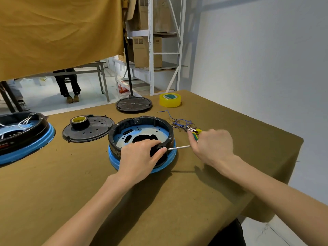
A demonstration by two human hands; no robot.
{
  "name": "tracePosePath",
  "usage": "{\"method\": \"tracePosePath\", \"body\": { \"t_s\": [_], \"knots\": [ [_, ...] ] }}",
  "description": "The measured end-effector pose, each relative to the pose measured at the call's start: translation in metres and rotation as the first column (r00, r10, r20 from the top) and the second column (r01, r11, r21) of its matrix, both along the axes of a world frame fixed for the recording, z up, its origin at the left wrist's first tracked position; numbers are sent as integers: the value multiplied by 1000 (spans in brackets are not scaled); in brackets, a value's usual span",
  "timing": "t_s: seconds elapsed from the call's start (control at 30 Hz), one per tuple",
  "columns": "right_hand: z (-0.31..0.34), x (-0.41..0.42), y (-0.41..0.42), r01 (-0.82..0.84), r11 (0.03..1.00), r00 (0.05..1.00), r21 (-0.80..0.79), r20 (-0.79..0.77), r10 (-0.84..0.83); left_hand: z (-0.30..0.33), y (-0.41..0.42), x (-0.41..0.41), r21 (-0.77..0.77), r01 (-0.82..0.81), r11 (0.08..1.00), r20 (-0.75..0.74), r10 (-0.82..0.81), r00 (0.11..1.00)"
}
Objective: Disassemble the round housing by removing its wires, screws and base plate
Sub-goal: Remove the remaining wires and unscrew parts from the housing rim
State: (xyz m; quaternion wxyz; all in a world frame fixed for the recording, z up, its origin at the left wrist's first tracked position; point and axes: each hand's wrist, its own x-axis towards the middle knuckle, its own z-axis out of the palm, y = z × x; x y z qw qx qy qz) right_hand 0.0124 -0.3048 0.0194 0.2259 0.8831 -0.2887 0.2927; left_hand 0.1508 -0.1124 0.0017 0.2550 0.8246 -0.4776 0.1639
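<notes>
Screwdriver at the side of the round housing, with the other hand bracing it.

The right hand point(211, 146) is curled around a green-and-yellow screwdriver point(179, 148) whose metal shaft lies nearly level, its tip at a small black fitting on the near right wall of the round housing point(142, 139), apparently to work a side screw. The left hand point(140, 157) drapes over the near rim and holds that fitting, likely to keep the housing from turning or sliding on the tabletop point(159, 201). Inside, the pale blue base plate point(142, 134) is still in place. Blue wires point(181, 122), already out, lie in a loose heap just beyond the right hand, out of the way. Further left sit a black lid point(88, 130) carrying a roll of tape point(79, 121) and a second housing point(23, 134); a clear tape roll point(170, 99) lies further back. No writing is legible.
</notes>
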Motion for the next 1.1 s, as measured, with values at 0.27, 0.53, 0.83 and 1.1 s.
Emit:
{"method": "tracePosePath", "body": {
  "t_s": [0.27, 0.53, 0.83, 1.1],
  "knots": [
    [9, 14, -2, -77, 996, 994, -39, 73, 80, 5, 1, 3, 87, 33, 996, -20, -32, 999],
    [7, 39, -28, -390, 920, 910, -37, 134, 392, 9, 22, 5, 123, 145, 982, -24, -143, 989],
    [-14, 22, -7, -148, 983, 960, -107, 224, 169, 2, 22, 15, 61, 136, 989, 7, -137, 991],
    [-7, 47, -14, -282, 959, 943, 36, 195, 270, 2, 17, 17, 70, 114, 991, -25, -112, 993]
  ]
}}
